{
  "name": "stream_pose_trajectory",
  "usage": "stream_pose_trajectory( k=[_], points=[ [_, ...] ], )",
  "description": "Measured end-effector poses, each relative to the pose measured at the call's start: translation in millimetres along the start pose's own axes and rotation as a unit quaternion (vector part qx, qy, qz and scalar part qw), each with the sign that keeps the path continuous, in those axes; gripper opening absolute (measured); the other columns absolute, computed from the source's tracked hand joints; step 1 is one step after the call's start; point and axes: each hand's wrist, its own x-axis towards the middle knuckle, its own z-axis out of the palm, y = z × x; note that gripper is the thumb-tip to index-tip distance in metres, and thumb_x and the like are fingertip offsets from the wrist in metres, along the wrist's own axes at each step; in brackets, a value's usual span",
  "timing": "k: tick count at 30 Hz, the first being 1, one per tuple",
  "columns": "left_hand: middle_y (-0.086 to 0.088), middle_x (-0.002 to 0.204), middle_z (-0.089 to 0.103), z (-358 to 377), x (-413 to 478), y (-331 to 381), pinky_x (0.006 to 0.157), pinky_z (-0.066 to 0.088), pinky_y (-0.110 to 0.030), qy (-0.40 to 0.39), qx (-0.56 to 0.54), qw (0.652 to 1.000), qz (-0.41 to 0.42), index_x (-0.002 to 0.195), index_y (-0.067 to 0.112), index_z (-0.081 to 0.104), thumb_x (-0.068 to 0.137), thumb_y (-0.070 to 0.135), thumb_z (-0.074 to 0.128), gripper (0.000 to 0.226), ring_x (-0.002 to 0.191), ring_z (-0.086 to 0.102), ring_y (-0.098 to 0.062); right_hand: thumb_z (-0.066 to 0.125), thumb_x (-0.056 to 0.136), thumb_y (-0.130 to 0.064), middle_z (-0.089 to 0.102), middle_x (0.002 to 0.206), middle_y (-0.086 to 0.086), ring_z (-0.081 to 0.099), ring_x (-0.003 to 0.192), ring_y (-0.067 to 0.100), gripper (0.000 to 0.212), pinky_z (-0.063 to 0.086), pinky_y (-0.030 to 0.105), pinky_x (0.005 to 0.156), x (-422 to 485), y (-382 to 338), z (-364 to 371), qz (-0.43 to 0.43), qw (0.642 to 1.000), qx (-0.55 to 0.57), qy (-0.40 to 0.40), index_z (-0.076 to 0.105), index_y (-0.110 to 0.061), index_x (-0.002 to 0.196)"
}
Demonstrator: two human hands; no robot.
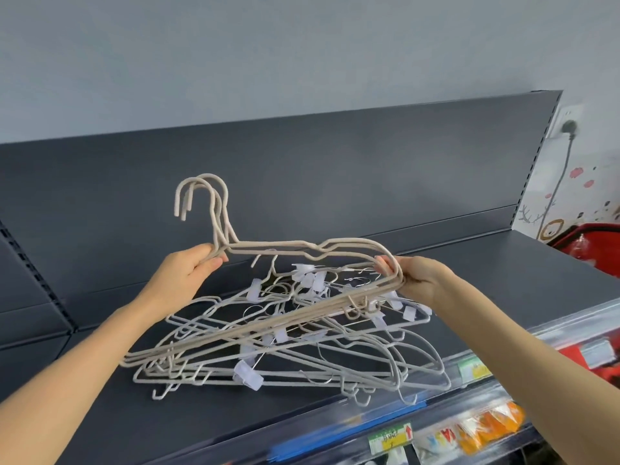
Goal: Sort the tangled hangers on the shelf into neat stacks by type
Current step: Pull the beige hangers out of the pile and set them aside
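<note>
Several beige flocked hangers (268,247) are bunched together and held up above the dark grey shelf (469,283), hooks pointing up at the left. My left hand (191,268) pinches the bunch at the base of the hooks. My right hand (419,276) grips its right shoulder end. Under them lies a tangled pile of light grey hangers (335,357), some with clear plastic clips (247,375), on the shelf's middle. The lower left corner of the beige bunch dips into the pile.
A dark back panel (302,169) rises behind the shelf. A clear price rail (503,360) with labels runs along the shelf's front edge, with packaged goods (486,427) below. A red basket (590,246) stands at the right, and a wall socket with cable (568,127) hangs above it.
</note>
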Motion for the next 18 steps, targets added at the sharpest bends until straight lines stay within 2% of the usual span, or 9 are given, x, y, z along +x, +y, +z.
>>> stream_pose_trajectory(
  k=[2,3,4,6,8,10,13,18],
  points=[
    [0.006,0.087,0.07,-3.9,0.3,-5.3,0.071,0.041,-0.019,-0.003,-0.001,1.0,0.003,0.093,0.032,0.065,0.095,0.023,0.051,0.017,0.086,0.062,-0.012,0.034,0.096,0.005,0.061,0.079,0.022,0.065,0.046,0.021,0.021,0.056,0.026,0.044,-0.3,-0.7,0.3,0.003,1.0,0.019,0.001,0.053,0.013,0.099],
    [-0.003,0.093,0.07,-6.1,1.1,-6.8,0.074,0.041,-0.019,-0.003,0.002,1.0,0.003,0.094,0.03,0.066,0.095,0.023,0.051,0.017,0.091,0.062,-0.02,0.033,0.097,0.005,0.06,0.079,0.023,0.065,0.046,0.021,0.022,0.056,0.026,0.044,-0.7,-1.0,1.4,0.005,1.0,0.027,0.003,0.052,0.013,0.097],
    [-0.005,0.094,0.069,-8.2,2.4,-7.5,0.075,0.04,-0.019,0.001,0.001,1.0,0.004,0.094,0.029,0.067,0.095,0.023,0.051,0.017,0.09,0.061,-0.021,0.032,0.096,0.006,0.059,0.081,0.024,0.065,0.047,0.022,0.021,0.057,0.026,0.046,-0.6,-0.9,3.2,0.004,0.999,0.039,0.003,0.052,0.013,0.097],
    [0.004,0.08,0.065,-11.6,5.4,-6.4,0.066,0.04,-0.019,0.011,-0.003,1.0,0.006,0.092,0.029,0.066,0.096,0.022,0.05,0.018,0.075,0.057,-0.012,0.034,0.095,0.007,0.057,0.083,0.023,0.066,0.055,0.023,0.019,0.058,0.028,0.052,-1.7,0.7,7.1,0.0,0.998,0.063,-0.005,0.053,0.011,0.093],
    [0.004,0.062,0.05,-13.6,9.4,-5.7,0.057,0.034,-0.026,0.028,0.001,1.0,0.001,0.088,0.032,0.064,0.097,0.022,0.049,0.021,0.058,0.045,-0.013,0.042,0.091,0.007,0.061,0.074,0.019,0.064,0.061,0.022,0.018,0.058,0.031,0.058,-4.2,3.1,10.2,-0.016,0.998,0.057,-0.021,0.057,0.007,0.082],
    [-0.004,0.06,0.045,-13.5,11.8,-6.6,0.057,0.032,-0.03,0.037,0.009,0.999,-0.007,0.086,0.034,0.064,0.097,0.024,0.048,0.021,0.057,0.04,-0.018,0.048,0.089,0.004,0.065,0.066,0.014,0.066,0.057,0.021,0.021,0.059,0.03,0.059,-6.9,4.7,12.5,-0.036,0.999,0.018,-0.025,0.061,0.002,0.073],
    [-0.016,0.068,0.052,-9.4,12.8,-5.2,0.059,0.034,-0.029,0.032,0.016,0.999,-0.017,0.092,0.024,0.067,0.096,0.026,0.049,0.019,0.061,0.043,-0.019,0.05,0.09,-0.004,0.066,0.078,0.012,0.068,0.064,0.021,0.018,0.059,0.03,0.061,-8.0,4.5,13.0,-0.047,0.998,-0.026,-0.037,0.065,-0.002,0.08],
    [-0.003,0.061,0.043,-6.8,15.8,-4.9,0.056,0.032,-0.029,0.012,-0.02,1.0,-0.018,0.087,0.024,0.066,0.097,0.025,0.048,0.021,0.055,0.036,-0.016,0.046,0.09,-0.011,0.065,0.089,0.016,0.062,0.086,0.026,0.024,0.049,0.034,0.081,-6.8,0.7,13.8,-0.052,0.994,-0.018,-0.097,0.068,-0.001,0.089]
  ],
)
